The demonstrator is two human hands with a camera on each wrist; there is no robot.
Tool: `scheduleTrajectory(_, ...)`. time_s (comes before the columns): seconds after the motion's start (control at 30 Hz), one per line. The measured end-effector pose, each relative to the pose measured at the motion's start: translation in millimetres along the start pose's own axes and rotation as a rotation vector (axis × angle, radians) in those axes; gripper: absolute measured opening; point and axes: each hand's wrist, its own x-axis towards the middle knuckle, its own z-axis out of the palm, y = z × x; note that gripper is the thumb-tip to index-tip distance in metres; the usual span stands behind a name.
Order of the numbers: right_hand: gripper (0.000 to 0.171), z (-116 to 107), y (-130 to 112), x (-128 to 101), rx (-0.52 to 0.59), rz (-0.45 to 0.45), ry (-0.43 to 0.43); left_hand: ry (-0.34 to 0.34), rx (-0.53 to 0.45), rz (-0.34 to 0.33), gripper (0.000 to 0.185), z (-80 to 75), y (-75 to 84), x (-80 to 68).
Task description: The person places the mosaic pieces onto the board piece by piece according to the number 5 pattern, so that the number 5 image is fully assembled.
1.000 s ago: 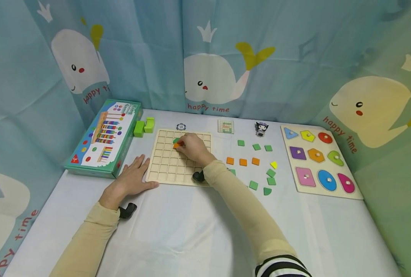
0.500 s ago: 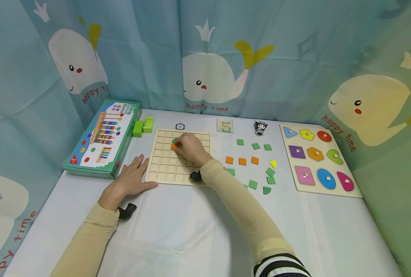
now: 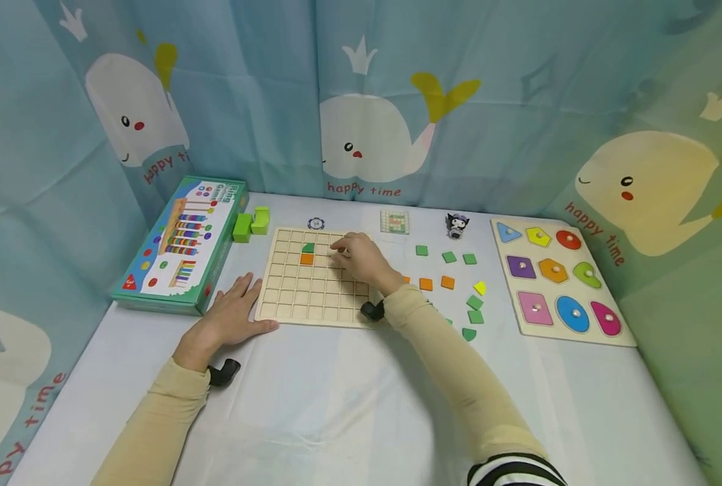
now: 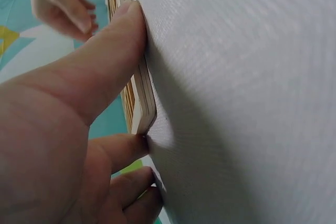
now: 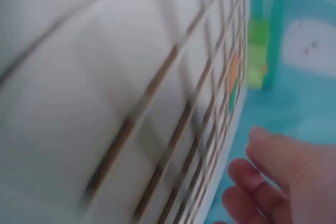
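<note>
Orange tile (image 3: 306, 258) sits in the grid board (image 3: 294, 293) w/ a green one (image 3: 308, 248) just behind it, right hand (image 3: 361, 260) hovering beside them, fingers loose and holding nothing, left hand (image 3: 233, 316) flat vs the board's edge.

A table (image 3: 348, 405) draped in pale cloth stood enclosed behind and on both sides by a teal curtain (image 3: 506, 101) printed with whales and "happy time"; light was even.

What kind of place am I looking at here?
Probably a children's play corner or a staged toy table: whale-print curtains hang round a white table with a grid board, a shape puzzle and a toy box.
</note>
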Motion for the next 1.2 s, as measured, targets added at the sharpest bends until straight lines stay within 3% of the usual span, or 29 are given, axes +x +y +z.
scheduleTrajectory(0.33, 0.025, -34, 67, -61, 0.027, 0.086, 0.042, -0.002, -0.019, -0.002, 0.095, -1.7, 1.5, -4.5)
scheduleTrajectory(0.6, 0.028, -45, 83, -102, 0.017, 0.131, 0.015, 0.003, -0.018, -0.001, 0.095, -1.8, 0.9, -5.0)
scheduleTrajectory(0.87, 0.032, -42, 85, -112, -0.010, 0.120, 0.021, 0.002, -0.023, 0.008, 0.095, -0.4, -0.1, -4.7)
scheduleTrajectory(1.2, 0.028, -35, 83, -112, -0.134, 0.081, 0.061, 0.005, -0.036, 0.014, 0.093, -0.5, 2.6, -4.1)
